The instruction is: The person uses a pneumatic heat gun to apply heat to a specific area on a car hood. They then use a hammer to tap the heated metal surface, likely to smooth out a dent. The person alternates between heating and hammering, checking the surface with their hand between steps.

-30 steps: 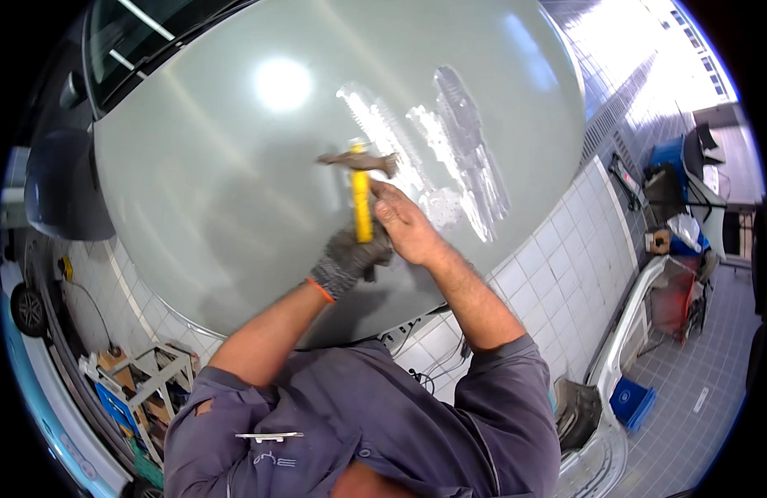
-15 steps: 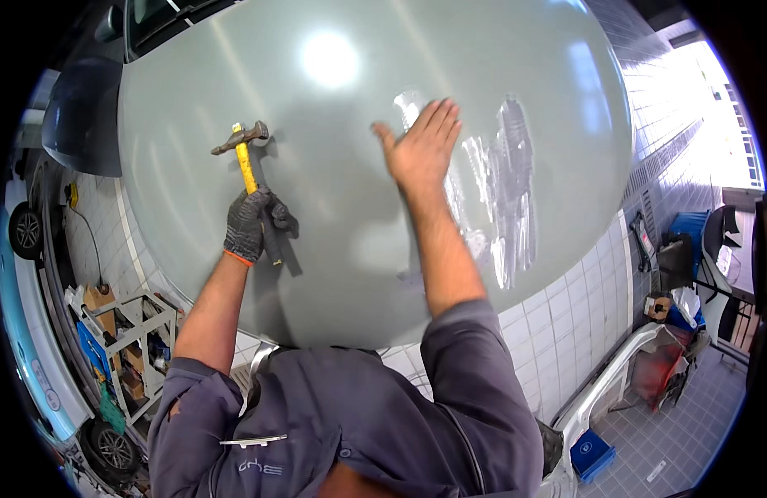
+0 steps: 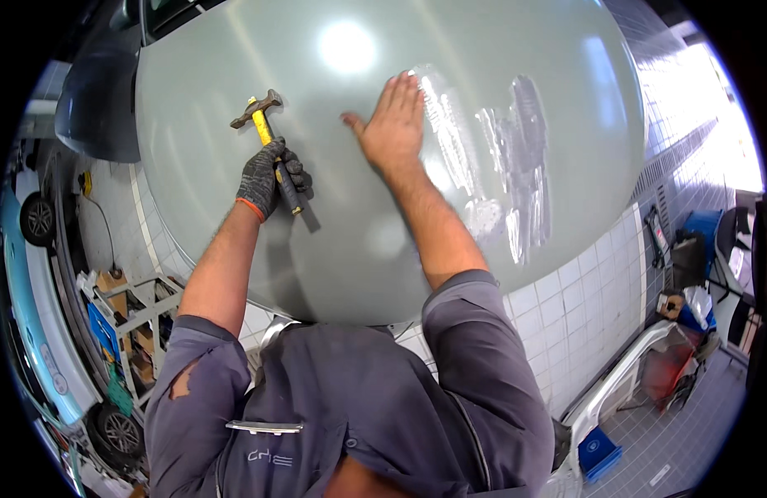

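Observation:
In front of me spreads a large grey-green car hood (image 3: 317, 266), its shiny surface reflecting a bright lamp. My left hand (image 3: 263, 178), in a dark grey knit glove with an orange cuff, grips a hammer (image 3: 261, 124) by its yellow and black handle. The rusty metal head points away from me, just over or on the hood; I cannot tell which. Bare, my right hand (image 3: 393, 124) lies flat on the hood with the thumb spread to the left. Right of it, bare-metal sanded streaks (image 3: 529, 158) run along the panel.
A metal cart (image 3: 143, 324) with boxes stands at the lower left, near a light blue car (image 3: 35, 307). At the right lie a blue bin (image 3: 598, 455), a silver body panel (image 3: 603, 386) and a red lamp part (image 3: 667, 369). White tiles (image 3: 566, 307) cover the floor.
My right hand has slid left and slightly farther away across the hood, off the streaked area. The hammer in my left hand has moved right and away, its handle tilting more.

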The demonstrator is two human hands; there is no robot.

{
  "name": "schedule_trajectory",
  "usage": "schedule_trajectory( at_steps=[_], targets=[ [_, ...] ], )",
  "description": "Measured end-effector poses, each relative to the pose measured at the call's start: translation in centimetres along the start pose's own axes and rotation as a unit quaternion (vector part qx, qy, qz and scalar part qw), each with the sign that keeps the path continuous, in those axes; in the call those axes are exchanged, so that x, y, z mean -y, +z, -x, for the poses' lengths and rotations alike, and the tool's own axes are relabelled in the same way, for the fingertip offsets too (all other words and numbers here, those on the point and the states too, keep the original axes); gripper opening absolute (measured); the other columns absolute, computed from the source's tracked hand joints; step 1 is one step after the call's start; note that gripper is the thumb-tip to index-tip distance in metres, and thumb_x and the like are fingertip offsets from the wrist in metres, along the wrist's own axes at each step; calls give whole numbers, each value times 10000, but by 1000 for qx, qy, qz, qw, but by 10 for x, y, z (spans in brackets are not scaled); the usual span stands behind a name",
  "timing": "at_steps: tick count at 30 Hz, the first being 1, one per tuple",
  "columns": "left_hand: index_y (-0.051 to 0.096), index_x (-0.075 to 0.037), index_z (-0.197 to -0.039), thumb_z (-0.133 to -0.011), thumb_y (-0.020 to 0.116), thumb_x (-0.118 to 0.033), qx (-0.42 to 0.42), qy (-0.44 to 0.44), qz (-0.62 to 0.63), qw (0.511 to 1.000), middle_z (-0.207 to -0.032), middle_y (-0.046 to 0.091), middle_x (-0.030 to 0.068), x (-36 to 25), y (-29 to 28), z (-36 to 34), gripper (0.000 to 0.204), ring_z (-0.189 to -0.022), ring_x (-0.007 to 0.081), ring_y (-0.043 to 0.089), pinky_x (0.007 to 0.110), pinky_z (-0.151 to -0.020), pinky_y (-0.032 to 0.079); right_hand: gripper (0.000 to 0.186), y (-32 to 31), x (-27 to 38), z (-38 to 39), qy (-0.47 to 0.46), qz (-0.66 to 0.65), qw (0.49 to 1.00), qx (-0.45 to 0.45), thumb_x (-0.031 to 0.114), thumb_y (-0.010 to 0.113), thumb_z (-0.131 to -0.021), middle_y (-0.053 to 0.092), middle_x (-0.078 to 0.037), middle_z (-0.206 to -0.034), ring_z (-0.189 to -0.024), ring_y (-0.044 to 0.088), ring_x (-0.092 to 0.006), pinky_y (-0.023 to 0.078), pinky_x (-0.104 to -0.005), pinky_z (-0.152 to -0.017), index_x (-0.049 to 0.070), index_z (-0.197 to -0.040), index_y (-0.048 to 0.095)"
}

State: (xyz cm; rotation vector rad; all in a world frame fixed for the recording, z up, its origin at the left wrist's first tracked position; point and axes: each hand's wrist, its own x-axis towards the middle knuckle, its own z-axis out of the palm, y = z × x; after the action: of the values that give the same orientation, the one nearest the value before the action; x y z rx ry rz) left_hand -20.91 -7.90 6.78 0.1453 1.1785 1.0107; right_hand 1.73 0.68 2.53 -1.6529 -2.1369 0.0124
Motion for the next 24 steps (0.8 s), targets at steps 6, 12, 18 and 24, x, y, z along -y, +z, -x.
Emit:
schedule_trajectory(
  at_steps=[6,12,18,24],
  targets=[
    [495,-126,-835,-1016,568,-397,-53,-22,-4,998,-666,507,46,-10,31,14,334,-635,235,503,420,-641,481,1127,-39,-12,119,-77,12,987,143,735,540,-894,232,-304,-1626,-1538,190,-408,149,-510,-1259,-140,-1536,237],
    [478,-139,-810,-1010,574,-420,-9,-52,6,999,-691,481,58,-13,19,0,357,-673,250,488,434,-691,471,1121,-42,-90,100,154,42,986,-46,687,625,-870,247,-327,-1610,-1536,180,-428,150,-512,-1255,-161,-1512,271],
    [462,-136,-796,-1012,546,-435,-40,-38,2,998,-701,451,48,-8,25,1,377,-686,243,473,436,-691,448,1142,-52,-34,172,166,-5,984,66,714,587,-880,212,-351,-1610,-1535,163,-446,137,-538,-1250,-168,-1517,244],
    [377,-158,-706,-1048,425,-495,-42,-56,-29,997,-650,339,3,-3,34,-8,483,-638,181,386,322,-609,397,1166,-43,-89,126,247,0,968,-51,722,568,-892,136,-360,-1626,-1547,111,-445,92,-532,-1261,-174,-1530,180]
  ],
)
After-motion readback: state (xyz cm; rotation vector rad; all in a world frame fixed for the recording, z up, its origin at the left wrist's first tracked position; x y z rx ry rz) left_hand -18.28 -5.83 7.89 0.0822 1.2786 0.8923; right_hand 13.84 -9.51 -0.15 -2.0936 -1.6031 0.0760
